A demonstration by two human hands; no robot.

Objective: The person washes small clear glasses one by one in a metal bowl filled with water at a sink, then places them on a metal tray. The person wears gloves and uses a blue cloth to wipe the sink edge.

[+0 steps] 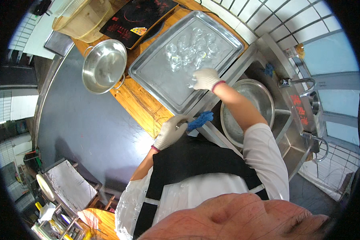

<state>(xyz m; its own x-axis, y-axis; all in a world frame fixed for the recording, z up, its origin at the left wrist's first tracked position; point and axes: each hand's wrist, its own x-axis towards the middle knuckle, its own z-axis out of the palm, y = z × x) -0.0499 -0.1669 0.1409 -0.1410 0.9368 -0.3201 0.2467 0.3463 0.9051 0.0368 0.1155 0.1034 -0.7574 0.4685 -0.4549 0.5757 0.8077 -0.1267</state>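
Note:
My right hand (206, 78), in a white knit glove, reaches over a large metal tray (156, 96). Its fingers close on a small clear glass vessel (192, 83), mostly hidden by the glove. Just beyond it, several similar clear glass vessels (188, 54) stand grouped on the tray. My left hand (170, 131), gloved too, is near the tray's front corner. It grips a blue cloth (201, 120) that sticks out to the right. A small shiny part shows by the left thumb; what it belongs to cannot be made out.
A two-handled steel basin (105, 67) sits left of the tray on the wooden table (132, 103), with a black induction cooker (138, 21) and a wooden tub (82, 21) behind. To the right, a steel sink holds a large round metal basin (252, 99) below a curved faucet (300, 82).

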